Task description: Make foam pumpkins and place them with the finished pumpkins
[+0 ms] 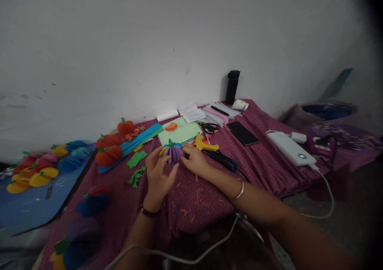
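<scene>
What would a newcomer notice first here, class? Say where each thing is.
The left hand and right hand hold a purple paper pumpkin at the middle of the checked cloth. Orange paper pumpkins sit to its left, and a black bottle stands by the wall.

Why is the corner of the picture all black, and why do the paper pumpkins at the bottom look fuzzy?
Head view: the top-right corner fades to black at the lens edge; the blue paper pumpkin at lower left is blurred, while the purple paper pumpkin between the left hand and right hand looks sharper; the light is dim, with no glare.
</scene>
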Tool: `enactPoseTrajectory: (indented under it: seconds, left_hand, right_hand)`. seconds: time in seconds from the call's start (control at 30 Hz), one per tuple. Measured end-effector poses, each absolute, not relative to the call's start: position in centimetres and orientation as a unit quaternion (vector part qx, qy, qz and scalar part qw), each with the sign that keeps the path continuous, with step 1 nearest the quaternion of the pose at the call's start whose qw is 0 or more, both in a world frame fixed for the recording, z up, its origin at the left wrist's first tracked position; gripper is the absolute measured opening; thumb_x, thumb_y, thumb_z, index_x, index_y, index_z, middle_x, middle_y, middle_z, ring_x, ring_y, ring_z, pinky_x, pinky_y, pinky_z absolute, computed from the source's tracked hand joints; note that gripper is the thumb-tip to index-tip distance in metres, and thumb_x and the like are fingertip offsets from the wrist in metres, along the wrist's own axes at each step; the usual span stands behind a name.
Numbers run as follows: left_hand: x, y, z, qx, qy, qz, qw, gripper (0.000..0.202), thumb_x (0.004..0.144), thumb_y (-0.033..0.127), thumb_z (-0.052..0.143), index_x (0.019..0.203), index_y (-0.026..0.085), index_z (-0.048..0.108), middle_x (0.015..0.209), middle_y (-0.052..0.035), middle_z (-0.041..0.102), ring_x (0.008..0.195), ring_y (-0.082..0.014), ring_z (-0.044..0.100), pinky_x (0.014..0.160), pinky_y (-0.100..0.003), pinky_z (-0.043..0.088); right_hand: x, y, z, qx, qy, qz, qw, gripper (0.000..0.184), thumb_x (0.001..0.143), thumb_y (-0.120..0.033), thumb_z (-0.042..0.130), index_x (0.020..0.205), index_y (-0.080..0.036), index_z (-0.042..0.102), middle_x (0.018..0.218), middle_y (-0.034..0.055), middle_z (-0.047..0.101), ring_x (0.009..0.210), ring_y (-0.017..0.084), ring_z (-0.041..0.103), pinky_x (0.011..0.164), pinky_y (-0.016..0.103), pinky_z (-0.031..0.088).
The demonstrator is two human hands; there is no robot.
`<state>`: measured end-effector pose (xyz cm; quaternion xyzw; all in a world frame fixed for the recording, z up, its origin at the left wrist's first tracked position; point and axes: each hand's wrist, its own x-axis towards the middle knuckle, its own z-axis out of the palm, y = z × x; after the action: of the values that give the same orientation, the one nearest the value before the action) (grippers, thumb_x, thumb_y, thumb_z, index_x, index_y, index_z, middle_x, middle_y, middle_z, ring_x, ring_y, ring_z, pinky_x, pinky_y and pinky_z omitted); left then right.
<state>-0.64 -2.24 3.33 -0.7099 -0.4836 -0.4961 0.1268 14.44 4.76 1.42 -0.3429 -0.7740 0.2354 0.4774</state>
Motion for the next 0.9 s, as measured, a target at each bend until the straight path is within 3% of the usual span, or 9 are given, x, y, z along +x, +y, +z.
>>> enactPoseTrajectory:
  seconds: [0.27,0.57,0.9]
  left_hand:
    - [-0.7,-1.9,3.3,-0.708,-0.485,-0.5,0.117,0.011,0.077,0.02,0.068,0.088,0.019,0.064,0.123,-0.0118,0.052,0.117,-0.0256,0.051,0.097,-0.044,0.046]
    - [-2.3,-0.2,2.5,-0.649,-0.529,-0.535,0.115,0.004,0.077,0.02,0.066,0.077,0.016,0.065,0.107,-0.0092,0.058,0.103,-0.0238,0.057,0.088,-0.044,0.05]
    - [-2.9,0.5,1.0,-0.661,-0.537,-0.523,-0.009,0.01,0.074,0.018,0.065,0.079,0.023,0.072,0.114,-0.009,0.057,0.11,-0.0277,0.055,0.094,-0.051,0.047]
  right_hand:
    - [14.4,4.6,1.5,-0.334,-0.778,0.23,0.48,0.024,0.073,-0.008,0.052,0.059,-0.019,0.036,0.064,-0.0034,0.039,0.061,0.012,0.04,0.057,0.023,0.026]
    - [14.5,4.5,1.7,-0.323,-0.776,0.231,0.49,0.026,0.078,-0.011,0.054,0.06,-0.019,0.037,0.065,-0.0035,0.04,0.062,0.011,0.041,0.059,0.023,0.028]
    - [14.4,4.1,1.8,-0.299,-0.783,0.236,0.492,0.022,0.077,-0.009,0.054,0.061,-0.019,0.041,0.066,-0.0031,0.042,0.065,0.012,0.043,0.06,0.023,0.029]
